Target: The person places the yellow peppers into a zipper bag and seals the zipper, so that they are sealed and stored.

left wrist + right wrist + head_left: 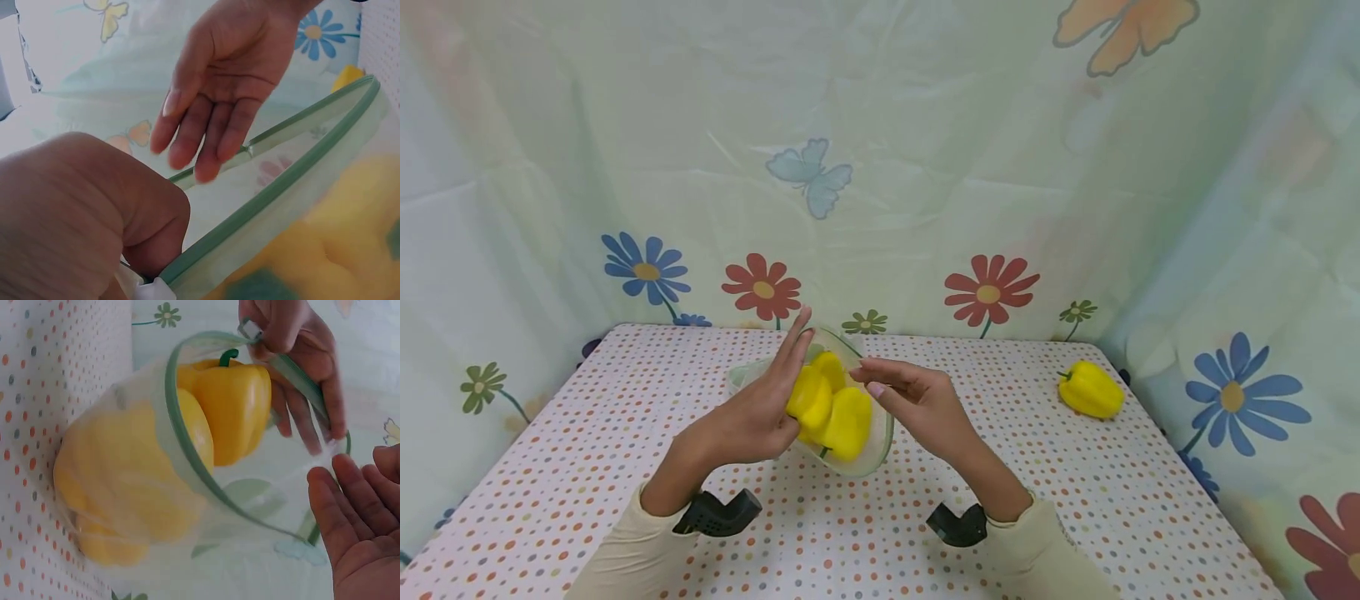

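One translucent bag with green-edged rim, tilted open above a white tabletop with coloured dots, containing yellow bell peppers with green stems; rim pinched by the left hand. Right hand: grasping nothing, fingers loosely extended beside the bag's mouth. One further yellow bell pepper, lying well apart, far right.

Pale flowered curtain, dotted tabletop
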A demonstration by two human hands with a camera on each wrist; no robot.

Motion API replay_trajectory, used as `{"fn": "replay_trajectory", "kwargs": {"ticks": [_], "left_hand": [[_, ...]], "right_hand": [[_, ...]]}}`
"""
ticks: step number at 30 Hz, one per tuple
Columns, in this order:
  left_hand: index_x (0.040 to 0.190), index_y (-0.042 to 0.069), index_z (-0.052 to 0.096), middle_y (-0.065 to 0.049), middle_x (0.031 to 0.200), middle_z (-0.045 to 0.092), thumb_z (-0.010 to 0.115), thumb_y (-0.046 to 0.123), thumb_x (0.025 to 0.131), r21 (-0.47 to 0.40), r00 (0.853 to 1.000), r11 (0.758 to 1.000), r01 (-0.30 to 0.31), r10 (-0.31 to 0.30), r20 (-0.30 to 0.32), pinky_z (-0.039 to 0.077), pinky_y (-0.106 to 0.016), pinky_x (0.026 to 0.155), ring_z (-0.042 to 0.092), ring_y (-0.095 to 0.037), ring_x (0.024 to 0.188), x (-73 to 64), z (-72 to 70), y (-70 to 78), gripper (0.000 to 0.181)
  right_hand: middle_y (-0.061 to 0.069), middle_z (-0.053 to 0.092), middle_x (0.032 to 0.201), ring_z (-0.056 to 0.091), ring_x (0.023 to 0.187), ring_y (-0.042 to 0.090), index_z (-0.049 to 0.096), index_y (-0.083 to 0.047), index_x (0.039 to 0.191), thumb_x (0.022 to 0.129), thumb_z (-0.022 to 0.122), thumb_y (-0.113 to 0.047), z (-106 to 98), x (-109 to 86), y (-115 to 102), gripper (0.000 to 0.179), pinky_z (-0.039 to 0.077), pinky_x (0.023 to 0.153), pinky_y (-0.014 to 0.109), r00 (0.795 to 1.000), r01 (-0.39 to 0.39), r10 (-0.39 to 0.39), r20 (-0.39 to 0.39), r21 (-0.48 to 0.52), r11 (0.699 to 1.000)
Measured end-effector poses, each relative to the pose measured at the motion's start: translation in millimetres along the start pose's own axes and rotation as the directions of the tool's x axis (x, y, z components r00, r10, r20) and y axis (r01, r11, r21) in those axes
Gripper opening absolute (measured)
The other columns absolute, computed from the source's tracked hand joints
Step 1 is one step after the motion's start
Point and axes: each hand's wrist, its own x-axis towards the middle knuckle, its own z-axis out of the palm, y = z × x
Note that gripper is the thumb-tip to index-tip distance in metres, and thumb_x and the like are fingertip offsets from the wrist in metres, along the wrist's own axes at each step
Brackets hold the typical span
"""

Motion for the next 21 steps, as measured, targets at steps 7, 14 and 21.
{"fn": "replay_trajectory", "kwargs": {"ticks": [7,14,21], "left_hand": [[0.153,-0.003,-0.006,-0.008,0.160,-0.021,0.053,-0.017,0.071,0.016,1.000,1.000,-0.014,0.014,-0.010,0.030,-0.043,0.109,0.003,-0.026,0.147,-0.5,-0.6,-1.3,0.101],[0.153,-0.002,-0.007,-0.009,0.160,-0.021,0.053,-0.016,0.071,0.016,0.999,0.999,-0.033,0.033,-0.016,0.038,-0.043,0.104,0.003,-0.027,0.147,-1.5,-0.9,-3.1,0.103],[0.153,0.000,-0.009,-0.008,0.159,-0.022,0.053,-0.015,0.071,-0.007,1.000,1.000,-0.010,0.010,-0.010,0.044,-0.040,0.099,0.004,-0.027,0.147,-1.9,-1.3,-4.6,0.104]], "right_hand": [[0.014,0.071,0.106,0.067,0.101,0.023,0.064,0.003,0.121,0.094,0.058,0.001,-25,-12.0,4,0.028,0.053,0.086,0.033,0.998,-0.018,0.018,-0.059,-0.005,1.000],[0.018,0.070,0.106,0.068,0.098,0.018,0.062,0.005,0.124,0.095,0.058,-0.002,-56,-26.1,22,0.030,0.052,0.085,0.029,0.986,-0.098,0.090,-0.140,-0.050,0.994],[0.020,0.068,0.111,0.067,0.099,0.011,0.058,0.004,0.130,0.095,0.059,-0.004,-91,-46.4,38,0.036,0.050,0.085,0.023,0.965,-0.171,0.138,-0.223,-0.138,0.975]]}}
